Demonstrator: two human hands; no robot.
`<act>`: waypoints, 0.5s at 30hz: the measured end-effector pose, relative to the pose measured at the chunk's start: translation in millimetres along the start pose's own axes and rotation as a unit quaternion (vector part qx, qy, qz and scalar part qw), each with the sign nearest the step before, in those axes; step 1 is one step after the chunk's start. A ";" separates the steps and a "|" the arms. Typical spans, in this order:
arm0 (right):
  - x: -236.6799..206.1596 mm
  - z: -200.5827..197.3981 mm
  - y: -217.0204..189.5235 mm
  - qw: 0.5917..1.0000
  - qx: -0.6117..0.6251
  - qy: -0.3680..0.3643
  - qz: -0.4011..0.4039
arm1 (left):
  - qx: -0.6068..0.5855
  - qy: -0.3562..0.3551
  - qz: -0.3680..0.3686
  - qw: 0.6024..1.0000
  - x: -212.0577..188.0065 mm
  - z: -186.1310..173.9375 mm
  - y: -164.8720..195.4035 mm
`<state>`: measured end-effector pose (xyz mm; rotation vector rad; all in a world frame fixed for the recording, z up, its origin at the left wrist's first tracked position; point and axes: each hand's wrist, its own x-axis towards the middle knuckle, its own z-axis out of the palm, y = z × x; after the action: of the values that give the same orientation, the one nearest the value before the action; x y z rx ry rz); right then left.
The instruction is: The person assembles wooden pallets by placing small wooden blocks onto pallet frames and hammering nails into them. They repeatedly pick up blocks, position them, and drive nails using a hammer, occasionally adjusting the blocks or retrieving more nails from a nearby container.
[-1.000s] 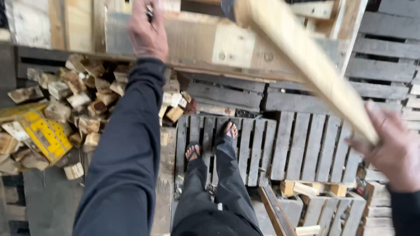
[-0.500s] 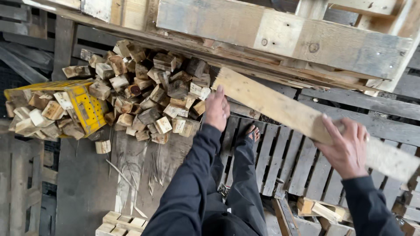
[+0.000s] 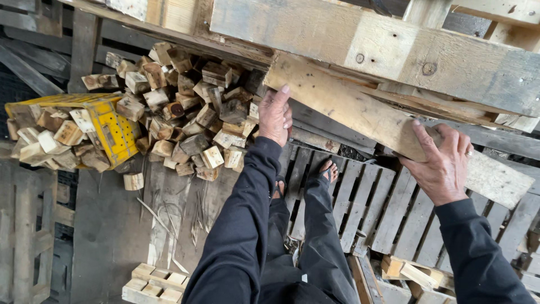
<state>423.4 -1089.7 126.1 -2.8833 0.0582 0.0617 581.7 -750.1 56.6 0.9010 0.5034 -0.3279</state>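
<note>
hands grip plank [image 3: 365, 115]: left hand [image 3: 275, 116] near end, right hand [image 3: 441, 166] fingers curled over.

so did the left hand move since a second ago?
Yes. The left hand came down off the pallet frame overhead and now grips the near end of the plank.

Both arms wear long black sleeves [image 3: 242, 225] reaching to the wrists. The right hand [image 3: 441, 163], at right of the frame, has a ring on one finger. Black trousers [image 3: 320, 247] cover the legs at lower centre, and the feet [image 3: 329, 169] wear open dark-strapped sandals.
</note>
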 end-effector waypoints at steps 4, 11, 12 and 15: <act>5.8 7.0 -0.5 1.000 -0.001 0.003 -0.008 | 0.022 -0.004 -0.034 0.999 -14.7 18.9 -26.2; 6.3 7.9 -4.0 1.000 0.005 0.015 0.003 | 0.181 0.190 0.068 0.963 -29.6 48.7 -45.8; 6.7 7.7 -3.8 1.000 0.002 0.016 0.004 | 0.305 0.212 0.120 0.921 -30.9 49.2 -42.8; 8.9 7.9 -2.3 1.000 -0.004 0.022 0.001 | 0.451 0.238 0.182 0.841 -34.1 49.1 -25.8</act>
<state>432.1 -1085.7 118.6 -2.8920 0.0692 -0.0010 554.5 -802.8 83.5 2.0033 0.6221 0.0451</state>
